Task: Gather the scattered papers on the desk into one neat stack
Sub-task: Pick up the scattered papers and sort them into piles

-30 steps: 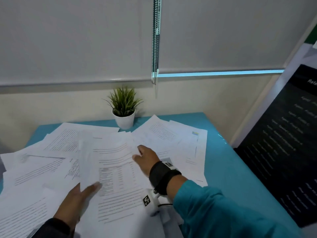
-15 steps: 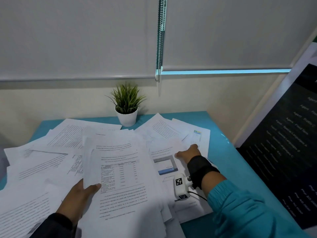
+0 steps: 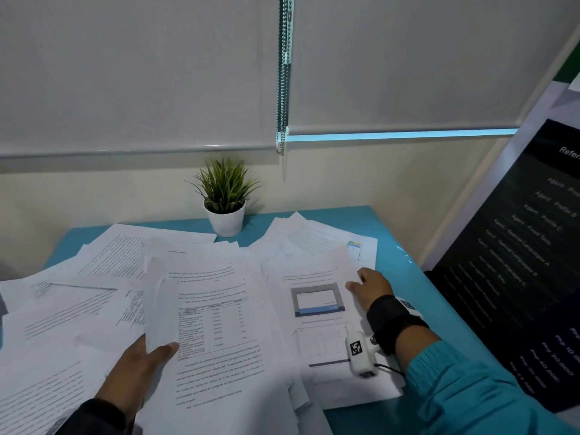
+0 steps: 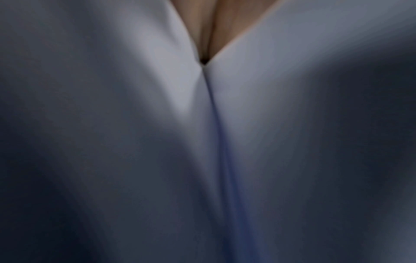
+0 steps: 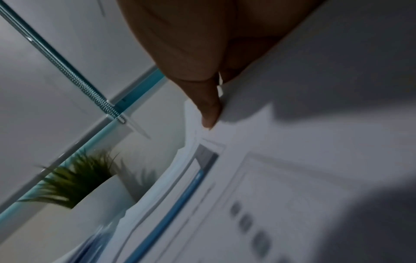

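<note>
Since half a second ago, the right hand (image 3: 372,288) stays at the right side of the papers, on the sheet (image 3: 317,312) with the grey and blue box printed on it. One second ago that hand was nearer the middle, next to the pile (image 3: 216,315).

Now the left hand (image 3: 138,368) holds the pile in the middle. Its thumb lies on top of the near left edge, and the other fingers are hidden under the paper. The pile's left edge lifts a little off the sheets below. The left wrist view shows only blurry paper and a bit of skin.

In the right wrist view, the right thumb (image 5: 209,113) presses on top of the sheet's edge, and the other fingers seem to curl under it, so the hand pinches the sheet. That sheet lies flat, just right of the pile, and touches it.

More papers (image 3: 62,309) lie spread over the left of the blue desk (image 3: 405,277), and some more (image 3: 314,237) lie at the far right. They overlap each other and point different ways.

A small plant (image 3: 225,199) in a white pot stands at the far edge of the desk, by the wall. A dark board (image 3: 518,277) with pale writing leans at the right. A bead chain (image 3: 284,73) hangs down from the blinds.
</note>
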### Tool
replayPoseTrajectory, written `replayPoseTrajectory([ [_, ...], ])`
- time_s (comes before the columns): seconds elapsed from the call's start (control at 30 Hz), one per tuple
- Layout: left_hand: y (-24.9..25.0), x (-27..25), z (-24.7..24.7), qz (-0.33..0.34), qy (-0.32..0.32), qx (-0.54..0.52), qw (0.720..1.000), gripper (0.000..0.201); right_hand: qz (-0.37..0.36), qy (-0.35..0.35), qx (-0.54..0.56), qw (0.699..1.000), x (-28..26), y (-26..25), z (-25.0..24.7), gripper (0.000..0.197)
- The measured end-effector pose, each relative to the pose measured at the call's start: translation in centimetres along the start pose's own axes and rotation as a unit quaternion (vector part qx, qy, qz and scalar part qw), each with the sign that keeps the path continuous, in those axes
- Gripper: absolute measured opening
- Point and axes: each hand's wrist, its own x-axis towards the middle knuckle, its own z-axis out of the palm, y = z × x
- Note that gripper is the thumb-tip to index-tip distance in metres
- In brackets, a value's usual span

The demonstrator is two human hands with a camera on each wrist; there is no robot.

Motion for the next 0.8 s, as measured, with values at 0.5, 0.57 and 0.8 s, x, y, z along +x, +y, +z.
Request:
replayPoseTrajectory([
  [0.5,1.6,-1.3,0.7,-0.001,0.001,0.004,1.0,0.032,-0.004,0.163,0.07,0.984,1.4,3.3,-5.7,0.016],
  [0.57,1.4,-1.2,0.5,0.0,-0.004,0.011,1.0,0.041,0.019,0.19,0.123,0.974,1.9,3.5,-6.7,0.021],
  [0.8,0.7,-0.3,0.2,-0.014,-0.005,0.02,1.0,0.056,0.114,0.189,0.257,0.941,2.9,1.5,-6.6,0.03],
])
